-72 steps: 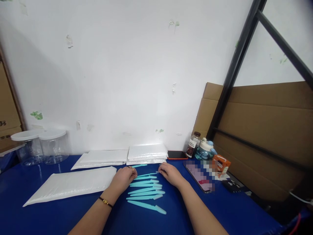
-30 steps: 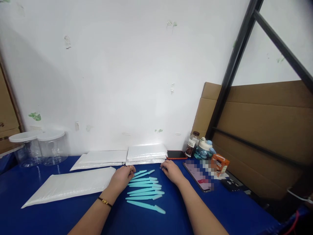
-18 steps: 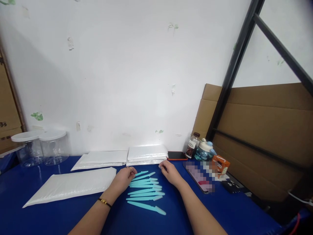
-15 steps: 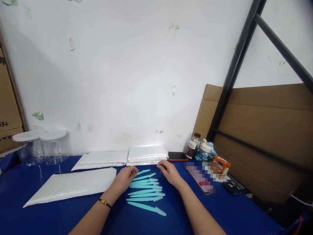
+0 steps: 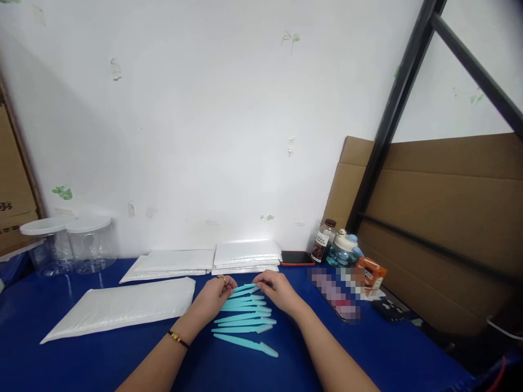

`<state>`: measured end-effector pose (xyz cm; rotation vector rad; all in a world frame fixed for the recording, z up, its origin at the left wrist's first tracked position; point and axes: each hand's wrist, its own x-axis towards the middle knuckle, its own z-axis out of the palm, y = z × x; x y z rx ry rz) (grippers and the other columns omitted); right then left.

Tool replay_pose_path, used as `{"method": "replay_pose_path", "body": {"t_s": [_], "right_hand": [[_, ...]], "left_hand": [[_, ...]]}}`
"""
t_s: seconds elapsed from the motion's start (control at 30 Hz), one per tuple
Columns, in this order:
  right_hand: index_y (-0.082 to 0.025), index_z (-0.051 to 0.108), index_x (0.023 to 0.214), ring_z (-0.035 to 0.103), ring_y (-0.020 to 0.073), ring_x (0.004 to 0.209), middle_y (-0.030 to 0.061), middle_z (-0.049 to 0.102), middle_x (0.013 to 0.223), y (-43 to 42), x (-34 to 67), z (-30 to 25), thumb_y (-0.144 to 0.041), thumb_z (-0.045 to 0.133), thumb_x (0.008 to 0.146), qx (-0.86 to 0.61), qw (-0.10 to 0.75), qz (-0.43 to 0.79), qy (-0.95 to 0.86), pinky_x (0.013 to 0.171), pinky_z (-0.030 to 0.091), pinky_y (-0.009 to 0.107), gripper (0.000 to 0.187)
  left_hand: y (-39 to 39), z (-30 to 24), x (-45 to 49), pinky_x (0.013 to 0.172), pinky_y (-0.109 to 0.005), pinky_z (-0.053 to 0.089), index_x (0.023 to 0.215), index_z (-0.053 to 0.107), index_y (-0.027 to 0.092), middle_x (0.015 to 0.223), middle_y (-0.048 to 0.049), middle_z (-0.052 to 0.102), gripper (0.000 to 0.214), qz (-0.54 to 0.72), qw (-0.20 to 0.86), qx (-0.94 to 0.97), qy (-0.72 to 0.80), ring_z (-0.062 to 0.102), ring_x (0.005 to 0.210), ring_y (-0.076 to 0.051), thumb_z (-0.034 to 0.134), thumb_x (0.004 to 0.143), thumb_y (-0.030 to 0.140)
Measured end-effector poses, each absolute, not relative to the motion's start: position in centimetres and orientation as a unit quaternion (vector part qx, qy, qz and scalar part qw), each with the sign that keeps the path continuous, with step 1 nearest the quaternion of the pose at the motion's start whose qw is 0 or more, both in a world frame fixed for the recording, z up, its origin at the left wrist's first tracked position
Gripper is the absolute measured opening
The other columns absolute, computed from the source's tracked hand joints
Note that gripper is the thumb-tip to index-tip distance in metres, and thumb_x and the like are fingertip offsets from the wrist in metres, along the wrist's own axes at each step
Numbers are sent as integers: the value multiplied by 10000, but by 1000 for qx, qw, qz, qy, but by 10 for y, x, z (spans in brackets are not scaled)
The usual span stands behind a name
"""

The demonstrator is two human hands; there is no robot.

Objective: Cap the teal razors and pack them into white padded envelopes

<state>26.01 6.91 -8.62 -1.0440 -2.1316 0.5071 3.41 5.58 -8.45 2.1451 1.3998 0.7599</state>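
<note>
Left hand [image 5: 212,298] and right hand [image 5: 279,291] meet at lower centre. Fingers curled in, tips pinching opposite ends of the top teal stick [image 5: 245,287]. The stick is thin, flat matte plastic with a tapered shape. It sits at the far end of a row of similar teal sticks [image 5: 244,322] on the smooth blue counter [image 5: 102,359]. Bracelet [image 5: 177,338] on left wrist. Glossy white padded mailers [image 5: 122,305] lower left, clear plastic jars [image 5: 65,245] at far left. Brown bottle [image 5: 322,240] label and orange box [image 5: 369,275] print too small to read.
</note>
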Motion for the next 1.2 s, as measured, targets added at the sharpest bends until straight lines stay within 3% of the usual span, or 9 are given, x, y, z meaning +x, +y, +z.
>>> {"method": "replay_pose_path", "body": {"t_s": [0.27,0.37,0.43,0.5,0.6,0.73,0.87,1.07,1.2], "right_hand": [[-205,686,894,576,133,729,24,652,819,60,250,-80,-177,511,814,-397,336,219,-826,663,430,228,195],[-209,691,902,577,136,714,24,654,804,59,253,-77,-199,526,807,-389,323,223,-833,632,430,227,190],[-207,681,931,582,142,733,31,654,848,61,260,-75,-225,553,792,-391,336,216,-829,611,427,226,190],[-199,667,945,583,147,742,42,646,885,66,269,-76,-252,562,788,-411,375,195,-808,597,425,228,196],[-188,660,903,574,143,701,46,633,866,73,282,-80,-282,549,796,-448,421,161,-772,578,421,237,182],[-185,657,891,566,151,693,46,635,847,80,288,-88,-309,554,784,-460,435,160,-757,603,436,253,194],[-183,665,887,560,166,683,48,646,826,83,287,-96,-340,566,764,-467,452,180,-738,620,442,273,223],[-177,680,882,570,185,675,54,662,800,86,291,-96,-468,576,740,-462,505,285,-672,637,458,302,341],[-181,606,1082,609,224,848,96,648,990,80,281,-94,-568,550,735,-414,554,460,-557,684,482,318,523]], "left_hand": [[51,-78,39,706,-236,429,841,613,191,823,-4,639,217,259,219,796,501,578,768,-140,409,785,239],[46,-77,40,835,-279,421,969,608,196,983,-42,632,270,245,195,807,501,560,944,-183,456,789,328],[41,-80,42,962,-352,357,1178,525,184,1222,-103,531,558,214,183,814,508,449,1153,-258,558,713,490],[36,-83,43,1044,-424,256,1334,372,175,1385,-143,362,954,163,182,827,505,288,1280,-330,653,540,624],[25,-81,50,1067,-479,183,1379,297,195,1408,-149,316,1152,105,174,847,491,225,1303,-366,698,403,656],[10,-70,71,948,-509,337,1257,462,187,1261,-165,466,838,68,127,848,511,357,1199,-374,656,526,548],[4,-71,96,772,-460,465,1086,555,94,1074,-219,563,482,36,77,831,550,494,1024,-351,555,628,242],[15,-85,107,810,-439,468,972,596,108,967,-205,622,351,42,88,818,567,598,890,-312,540,630,160],[21,-78,103,794,-400,483,1053,564,97,975,-192,635,373,82,76,784,610,622,875,-284,490,694,168]]}}
